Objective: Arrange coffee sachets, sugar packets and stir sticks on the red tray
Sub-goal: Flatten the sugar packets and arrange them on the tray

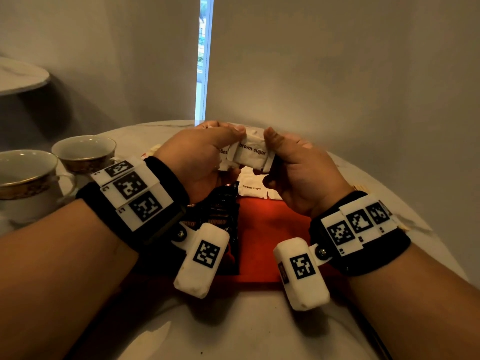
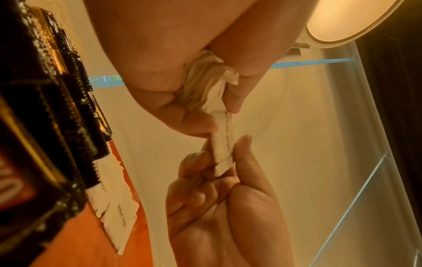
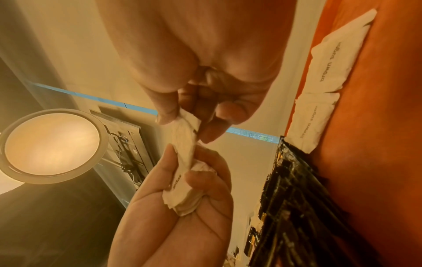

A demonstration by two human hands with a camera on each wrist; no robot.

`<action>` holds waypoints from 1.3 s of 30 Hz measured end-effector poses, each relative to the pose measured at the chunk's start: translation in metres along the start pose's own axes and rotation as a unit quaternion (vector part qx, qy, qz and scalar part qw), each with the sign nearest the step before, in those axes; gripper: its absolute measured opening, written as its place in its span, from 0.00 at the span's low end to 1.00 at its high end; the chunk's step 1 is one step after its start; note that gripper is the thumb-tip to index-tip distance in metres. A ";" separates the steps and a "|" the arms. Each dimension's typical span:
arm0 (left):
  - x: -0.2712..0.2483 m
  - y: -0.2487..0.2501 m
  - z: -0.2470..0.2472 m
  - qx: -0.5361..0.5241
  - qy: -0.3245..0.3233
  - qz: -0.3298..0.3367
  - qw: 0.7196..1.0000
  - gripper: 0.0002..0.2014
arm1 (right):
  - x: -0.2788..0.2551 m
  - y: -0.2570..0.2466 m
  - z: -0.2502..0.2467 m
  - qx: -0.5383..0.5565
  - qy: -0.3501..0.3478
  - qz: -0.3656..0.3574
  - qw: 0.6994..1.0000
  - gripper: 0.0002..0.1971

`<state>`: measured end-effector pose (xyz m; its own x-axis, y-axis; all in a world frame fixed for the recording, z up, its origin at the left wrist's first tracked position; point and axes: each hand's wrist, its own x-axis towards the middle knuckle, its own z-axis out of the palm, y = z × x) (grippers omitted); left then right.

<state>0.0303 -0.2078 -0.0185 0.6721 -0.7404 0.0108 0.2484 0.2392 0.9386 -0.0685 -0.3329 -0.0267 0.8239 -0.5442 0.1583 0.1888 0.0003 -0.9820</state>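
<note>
Above the red tray (image 1: 267, 229) my left hand (image 1: 228, 144) grips a bunch of white brown sugar packets (image 2: 200, 81). One packet (image 1: 252, 154) sticks out of the bunch, and my right hand (image 1: 280, 157) pinches its free end between thumb and fingers (image 3: 212, 126). Two more brown sugar packets (image 1: 253, 189) lie side by side at the tray's far edge. Several black coffee sachets (image 1: 220, 211) lie in an overlapping row on the tray's left part, partly hidden by my left wrist.
Two gold-rimmed cups (image 1: 83, 152) (image 1: 26, 175) stand on the round pale table (image 1: 246, 320) to the left of the tray. A grey wall rises just behind the table. A second small table (image 1: 20, 76) is at the far left.
</note>
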 end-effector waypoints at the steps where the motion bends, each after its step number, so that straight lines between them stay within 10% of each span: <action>1: 0.000 0.000 0.000 -0.006 0.001 0.001 1.000 0.06 | 0.000 0.000 -0.001 0.001 -0.012 0.000 1.000 0.27; 8: 0.001 0.002 -0.002 -0.023 0.021 -0.011 0.999 0.05 | 0.015 0.010 -0.019 -0.002 0.033 0.025 0.999 0.01; 18: 0.003 0.009 -0.007 -0.041 0.032 -0.025 0.998 0.09 | 0.026 0.034 -0.038 -0.063 0.081 0.226 0.969 0.07; 39: 0.002 0.009 -0.007 -0.054 0.037 -0.032 0.997 0.10 | 0.028 0.042 -0.041 -0.170 0.032 0.214 0.961 0.01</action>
<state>0.0387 -0.2025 -0.0123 0.7006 -0.7094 -0.0772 0.3632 0.2614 0.8943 -0.0596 -0.3823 -0.0673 0.7513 -0.6051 -0.2633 -0.3544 -0.0334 -0.9345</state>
